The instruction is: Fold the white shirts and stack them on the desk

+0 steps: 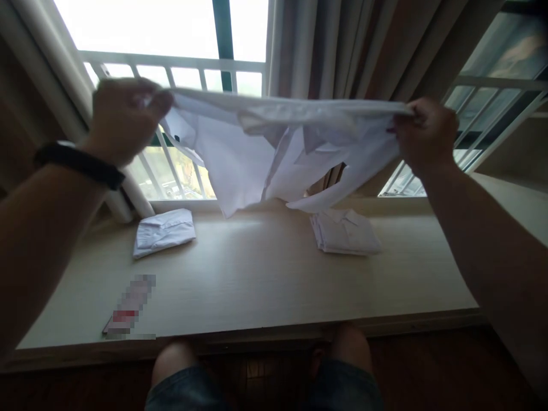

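I hold a white shirt (257, 154) stretched out in the air above a pale wooden table (265, 285). My left hand (124, 117) grips its left end, with a black band on that wrist. My right hand (426, 134) pinches its right end. The shirt's lower part hangs loose, with its collar near the middle, just above the table's far edge.
A folded white shirt (164, 231) lies at the table's back left and another folded white shirt (346, 231) at the back right. A blurred flat card (129, 305) lies near the front left edge. Window bars (171, 60) and curtains (342, 48) stand behind. My knees (265, 371) are below the table edge.
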{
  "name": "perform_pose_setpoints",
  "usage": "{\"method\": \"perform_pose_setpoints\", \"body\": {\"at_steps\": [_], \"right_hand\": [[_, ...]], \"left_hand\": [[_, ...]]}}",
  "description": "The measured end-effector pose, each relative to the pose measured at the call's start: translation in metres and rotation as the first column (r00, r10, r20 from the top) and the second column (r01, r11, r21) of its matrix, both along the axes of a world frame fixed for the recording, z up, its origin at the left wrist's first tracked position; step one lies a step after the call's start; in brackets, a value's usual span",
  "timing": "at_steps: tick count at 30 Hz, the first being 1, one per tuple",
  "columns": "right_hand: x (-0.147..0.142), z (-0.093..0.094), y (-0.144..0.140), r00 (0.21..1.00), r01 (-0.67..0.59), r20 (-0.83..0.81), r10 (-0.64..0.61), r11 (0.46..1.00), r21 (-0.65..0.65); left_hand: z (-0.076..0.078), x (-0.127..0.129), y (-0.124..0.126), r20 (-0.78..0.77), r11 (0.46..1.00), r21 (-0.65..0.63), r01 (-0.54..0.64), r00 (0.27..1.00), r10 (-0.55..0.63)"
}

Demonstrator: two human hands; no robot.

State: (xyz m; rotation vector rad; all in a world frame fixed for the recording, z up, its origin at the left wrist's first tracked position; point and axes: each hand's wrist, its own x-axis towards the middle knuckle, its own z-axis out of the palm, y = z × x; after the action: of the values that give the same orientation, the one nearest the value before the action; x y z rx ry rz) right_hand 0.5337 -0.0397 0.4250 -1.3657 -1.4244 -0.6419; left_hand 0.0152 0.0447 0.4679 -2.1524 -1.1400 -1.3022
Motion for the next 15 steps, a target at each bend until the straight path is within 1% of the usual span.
{"method": "perform_pose_setpoints", "body": {"at_steps": [1, 2, 3, 5, 6, 8, 9, 11, 12, 13, 14, 15], "right_hand": [[-0.006, -0.018, -0.018, 1.000, 0.019, 0.018, -0.019, 0.999, -0.028], [-0.013, -0.040, -0.035, 0.999, 0.038, 0.040, -0.036, 0.998, -0.056], [-0.019, -0.064, -0.053, 0.997, 0.053, 0.065, -0.049, 0.997, -0.064], [-0.031, -0.120, -0.087, 0.994, 0.003, 0.110, 0.008, 0.995, -0.097], [-0.036, -0.153, -0.102, 0.993, -0.039, 0.104, 0.052, 0.992, -0.119], [-0.047, -0.224, -0.130, 0.991, -0.127, 0.020, 0.134, 0.973, -0.194], [-0.052, -0.261, -0.142, 0.988, -0.156, -0.046, 0.150, 0.960, -0.231], [-0.064, -0.332, -0.161, 0.972, -0.201, -0.184, 0.145, 0.920, -0.336], [-0.070, -0.364, -0.169, 0.961, -0.216, -0.249, 0.123, 0.894, -0.391], [-0.077, -0.391, -0.176, 0.947, -0.226, -0.306, 0.092, 0.872, -0.435], [-0.084, -0.413, -0.182, 0.935, -0.233, -0.348, 0.059, 0.844, -0.482], [-0.091, -0.429, -0.188, 0.924, -0.237, -0.382, 0.019, 0.812, -0.533]], "left_hand": [[-0.018, -0.001, -0.017, 0.008, 1.000, -0.022, 0.007, 1.000, -0.007], [-0.039, -0.003, -0.033, -0.022, 0.999, -0.035, 0.011, 1.000, -0.012], [-0.064, -0.007, -0.050, -0.035, 0.998, -0.047, 0.043, 0.998, -0.044], [-0.123, -0.018, -0.081, 0.025, 0.990, -0.082, 0.112, 0.994, -0.110], [-0.156, -0.025, -0.096, 0.048, 0.987, -0.112, 0.116, 0.993, -0.111], [-0.225, -0.039, -0.124, 0.091, 0.980, -0.181, 0.088, 0.993, -0.072], [-0.260, -0.045, -0.136, 0.107, 0.972, -0.230, 0.055, 0.994, -0.031], [-0.327, -0.056, -0.157, 0.126, 0.948, -0.318, 0.005, 0.991, 0.037], [-0.357, -0.060, -0.167, 0.134, 0.934, -0.358, -0.005, 0.989, 0.057], [-0.384, -0.064, -0.176, 0.126, 0.908, -0.418, -0.008, 0.990, 0.066], [-0.408, -0.067, -0.184, 0.110, 0.879, -0.477, -0.014, 0.991, 0.076], [-0.428, -0.070, -0.192, 0.101, 0.856, -0.516, -0.029, 0.990, 0.095]]}}
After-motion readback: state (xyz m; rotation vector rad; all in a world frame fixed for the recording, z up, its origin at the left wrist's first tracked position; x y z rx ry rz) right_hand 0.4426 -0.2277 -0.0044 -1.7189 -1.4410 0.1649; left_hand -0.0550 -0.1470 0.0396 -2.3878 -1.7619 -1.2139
